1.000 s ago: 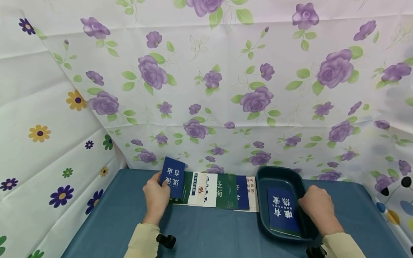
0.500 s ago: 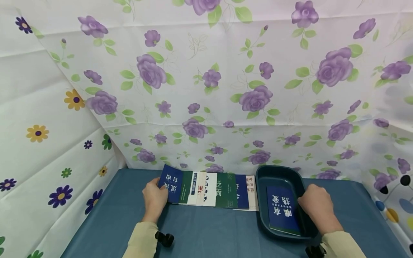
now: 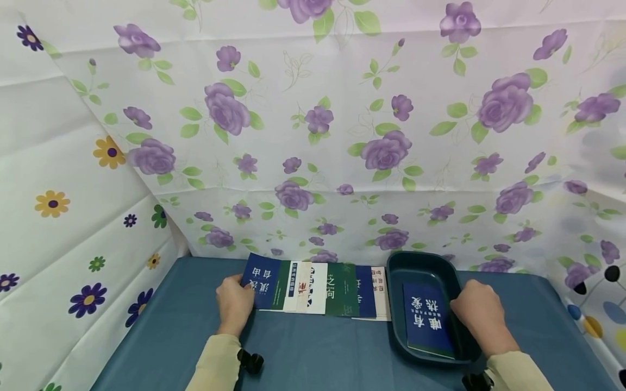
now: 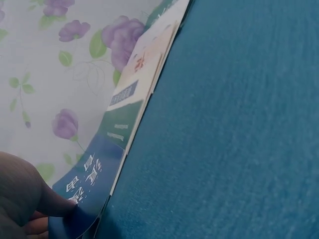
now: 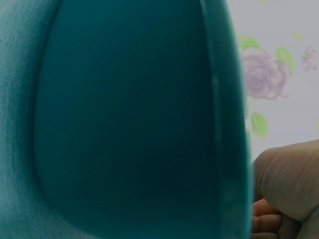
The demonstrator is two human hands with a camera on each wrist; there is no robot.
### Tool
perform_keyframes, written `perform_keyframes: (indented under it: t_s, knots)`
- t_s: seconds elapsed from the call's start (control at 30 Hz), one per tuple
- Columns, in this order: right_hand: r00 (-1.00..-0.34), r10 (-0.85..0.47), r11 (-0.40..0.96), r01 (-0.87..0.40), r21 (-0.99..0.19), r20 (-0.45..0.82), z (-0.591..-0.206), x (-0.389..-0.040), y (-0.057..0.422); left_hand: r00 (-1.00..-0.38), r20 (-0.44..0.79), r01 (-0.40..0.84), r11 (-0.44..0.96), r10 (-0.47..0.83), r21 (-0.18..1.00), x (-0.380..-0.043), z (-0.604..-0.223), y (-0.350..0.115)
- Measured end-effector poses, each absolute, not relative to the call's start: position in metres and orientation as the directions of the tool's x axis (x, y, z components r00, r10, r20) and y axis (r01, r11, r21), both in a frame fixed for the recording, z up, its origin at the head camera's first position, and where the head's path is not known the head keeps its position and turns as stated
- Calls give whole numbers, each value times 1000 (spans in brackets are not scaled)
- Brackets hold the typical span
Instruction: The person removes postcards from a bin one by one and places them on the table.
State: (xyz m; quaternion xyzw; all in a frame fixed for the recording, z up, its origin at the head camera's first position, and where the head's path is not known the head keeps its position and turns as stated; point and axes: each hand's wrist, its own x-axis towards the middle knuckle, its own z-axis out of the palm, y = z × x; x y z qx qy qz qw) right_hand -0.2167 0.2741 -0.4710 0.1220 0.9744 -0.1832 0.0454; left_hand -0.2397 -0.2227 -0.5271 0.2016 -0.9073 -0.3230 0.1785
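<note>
In the head view my left hand [image 3: 235,304] pinches the left edge of a thin dark blue booklet [image 3: 262,282] with white characters, thumb on its cover. This booklet overlaps a green one [image 3: 280,290] at the left end of an overlapping row. The left wrist view shows the thumb [image 4: 57,204] pressed on the blue cover [image 4: 92,179]. At the right, my right hand [image 3: 481,315] grips the right rim of a dark teal tray [image 3: 398,320]. Another blue booklet [image 3: 429,320] lies inside the tray. From the right wrist, the tray wall [image 5: 124,119] fills most of the view.
Along the back of the blue-covered table [image 3: 318,353] the row continues with a white booklet [image 3: 319,288], a wide green one [image 3: 342,290], a blue one [image 3: 367,293] and a cream one [image 3: 382,293] beside the tray. A floral cloth [image 3: 342,136] rises right behind them.
My left hand has lowered the blue booklet onto the row's left end, shifting it leftward at first, so more of the green booklet shows. The right hand keeps its grip on the tray.
</note>
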Motion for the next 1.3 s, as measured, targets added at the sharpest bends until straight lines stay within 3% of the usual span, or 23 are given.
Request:
perform_keyframes:
  t_s: [1.3]
  knots:
    - [-971, 214, 902, 239, -359, -109, -473, -215, 274, -847, 266, -274, 806, -461, 525, -238, -527, -222]
